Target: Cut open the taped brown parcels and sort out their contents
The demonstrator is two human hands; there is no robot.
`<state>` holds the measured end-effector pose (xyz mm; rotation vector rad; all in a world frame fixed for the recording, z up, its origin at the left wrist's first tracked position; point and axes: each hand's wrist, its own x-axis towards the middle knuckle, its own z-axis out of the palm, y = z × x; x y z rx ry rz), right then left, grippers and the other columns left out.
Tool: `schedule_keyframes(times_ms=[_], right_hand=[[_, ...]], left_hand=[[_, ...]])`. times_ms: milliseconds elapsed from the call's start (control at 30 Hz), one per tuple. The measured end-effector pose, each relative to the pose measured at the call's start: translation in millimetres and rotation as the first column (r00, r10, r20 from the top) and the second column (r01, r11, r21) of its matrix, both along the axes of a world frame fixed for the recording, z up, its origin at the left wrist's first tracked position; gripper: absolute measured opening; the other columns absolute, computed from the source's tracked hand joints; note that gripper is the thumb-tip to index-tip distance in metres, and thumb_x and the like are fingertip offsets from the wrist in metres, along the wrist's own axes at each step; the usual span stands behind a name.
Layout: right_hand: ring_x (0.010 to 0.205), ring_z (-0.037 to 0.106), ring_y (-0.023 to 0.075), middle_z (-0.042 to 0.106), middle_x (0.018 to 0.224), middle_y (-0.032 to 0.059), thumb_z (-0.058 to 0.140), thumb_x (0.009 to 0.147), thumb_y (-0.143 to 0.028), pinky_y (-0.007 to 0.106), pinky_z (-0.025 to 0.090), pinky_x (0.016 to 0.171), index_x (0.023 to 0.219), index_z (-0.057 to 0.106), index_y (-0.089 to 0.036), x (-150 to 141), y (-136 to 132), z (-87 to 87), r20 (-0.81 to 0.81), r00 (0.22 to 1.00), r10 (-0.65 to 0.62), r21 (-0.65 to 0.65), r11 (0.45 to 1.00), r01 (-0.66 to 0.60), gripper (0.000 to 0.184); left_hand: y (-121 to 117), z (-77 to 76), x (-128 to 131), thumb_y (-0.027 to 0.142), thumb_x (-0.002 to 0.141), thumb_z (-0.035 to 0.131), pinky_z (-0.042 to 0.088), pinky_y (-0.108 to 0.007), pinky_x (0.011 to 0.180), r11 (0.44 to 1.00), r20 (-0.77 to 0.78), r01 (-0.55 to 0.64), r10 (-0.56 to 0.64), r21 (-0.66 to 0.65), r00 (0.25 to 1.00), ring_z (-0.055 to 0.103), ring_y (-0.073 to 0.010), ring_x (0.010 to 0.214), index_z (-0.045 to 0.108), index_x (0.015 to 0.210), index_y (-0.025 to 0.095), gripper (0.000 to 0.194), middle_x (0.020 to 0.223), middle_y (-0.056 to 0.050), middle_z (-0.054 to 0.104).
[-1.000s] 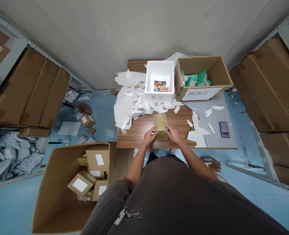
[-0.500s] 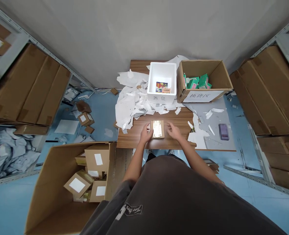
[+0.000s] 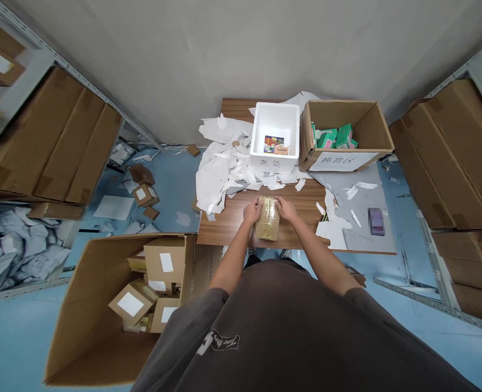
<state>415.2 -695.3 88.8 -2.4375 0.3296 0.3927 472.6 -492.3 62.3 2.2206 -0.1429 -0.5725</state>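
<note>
A small brown cardboard box [image 3: 267,220] with shiny tape along it is at the front of the wooden table [image 3: 216,233]. My left hand [image 3: 252,210] grips its far left corner, and my right hand [image 3: 285,209] grips the far right corner. The fingertips of both hands are partly hidden against the box. Behind it stands a white bin [image 3: 274,162] with a colourful card packet [image 3: 272,144] and a small orange-brown box [image 3: 282,150] inside.
Torn white paper [image 3: 214,185] covers the table's left side. A labelled carton [image 3: 382,130] of green boxes stands at the back right; a blurred purple item [image 3: 376,221] lies in front. A large carton [image 3: 67,316] with several labelled boxes is on the left, and shelves flank both sides.
The small box has been tipped or turned, showing a longer taped face. My right hand has closed in from beside it, and both hands now hold its far end. The view shifted slightly.
</note>
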Motion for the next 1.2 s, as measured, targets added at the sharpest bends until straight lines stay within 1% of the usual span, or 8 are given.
schedule_keyframes(times_ms=[100,167,267,433,567,700,933,1200], right_hand=[[0.137,0.064,0.0296,0.060,0.159,0.0148,0.047,0.108,-0.023,0.038,0.050,0.113,0.167,0.043,-0.016,9,5,-5.5,-0.112,0.994,0.013,0.007,1.000,-0.013,0.060],[0.137,0.065,0.0298,0.060,0.160,0.0146,0.049,0.107,-0.022,0.038,0.050,0.113,0.171,0.037,-0.017,-1,3,-9.2,-0.122,0.992,0.022,0.003,1.000,-0.022,0.066],[0.128,0.069,0.0344,0.071,0.145,0.0158,0.060,0.103,-0.029,0.042,0.051,0.111,0.171,0.038,-0.019,-35,-1,-16.8,-0.127,0.991,0.052,0.000,0.999,-0.053,0.072],[0.126,0.070,0.0329,0.070,0.146,0.0136,0.080,0.089,-0.034,0.041,0.053,0.107,0.173,0.033,-0.025,-97,21,-34.4,-0.147,0.969,0.198,0.129,0.975,-0.180,0.097],[0.122,0.072,0.0305,0.071,0.142,0.0164,0.069,0.099,-0.033,0.038,0.054,0.103,0.168,0.040,-0.021,-97,25,-27.5,-0.113,0.977,0.179,0.119,0.979,-0.166,0.076],[0.120,0.072,0.0300,0.075,0.138,0.0141,0.047,0.112,-0.037,0.037,0.053,0.102,0.152,0.059,-0.022,-45,3,-3.9,0.035,0.984,0.175,0.069,0.982,-0.177,0.044],[0.118,0.073,0.0345,0.077,0.133,0.0176,0.034,0.114,-0.042,0.042,0.055,0.099,0.161,0.050,-0.017,38,2,9.7,-0.020,0.998,-0.052,-0.082,0.995,0.050,0.055],[0.114,0.074,0.0335,0.073,0.141,0.0136,0.064,0.095,-0.029,0.046,0.059,0.101,0.167,0.043,-0.021,-49,10,-15.5,0.112,0.991,0.079,0.087,0.992,-0.089,0.076]], left_hand=[[-3,-14.5,-5,0.034,0.103,0.058,0.050,-0.041,0.114,0.997,-0.135,0.074,-0.072,0.009,0.988,0.066,-0.0307,0.134,0.050,0.161,0.014,0.062,0.147,-0.016,0.070],[9,-25.3,-21,0.029,0.100,0.060,0.045,-0.043,0.121,0.998,-0.078,0.064,-0.066,-0.021,0.995,0.058,-0.0315,0.145,0.044,0.165,0.013,0.069,0.159,-0.018,0.059],[36,-39.3,-55,0.025,0.094,0.063,0.038,-0.047,0.129,0.989,0.048,0.112,-0.108,-0.100,0.993,0.047,-0.0311,0.155,0.040,0.168,0.017,0.077,0.169,-0.017,0.048],[56,-44.8,-102,0.012,0.080,0.071,0.034,-0.046,0.133,0.944,-0.016,0.300,-0.305,-0.134,0.952,0.036,-0.0290,0.162,0.039,0.170,0.021,0.096,0.174,-0.012,0.041],[57,-24.1,-87,0.020,0.091,0.070,0.051,-0.042,0.120,0.968,-0.018,0.242,-0.244,-0.069,0.970,0.065,-0.0272,0.137,0.057,0.159,0.031,0.070,0.157,-0.004,0.063],[51,-0.4,-39,0.039,0.105,0.060,0.058,-0.036,0.102,0.986,0.089,0.150,-0.144,-0.070,0.986,0.075,-0.0229,0.107,0.064,0.153,0.030,0.049,0.141,-0.006,0.075],[14,-2.7,11,0.046,0.107,0.055,0.054,-0.041,0.106,0.995,0.081,-0.086,0.090,-0.052,0.993,0.071,-0.0297,0.121,0.052,0.163,0.019,0.062,0.145,-0.016,0.070],[47,-16.9,-44,0.027,0.091,0.069,0.048,-0.042,0.120,0.947,0.194,0.258,-0.222,-0.190,0.956,0.057,-0.0284,0.144,0.038,0.170,0.023,0.085,0.168,-0.011,0.049]])
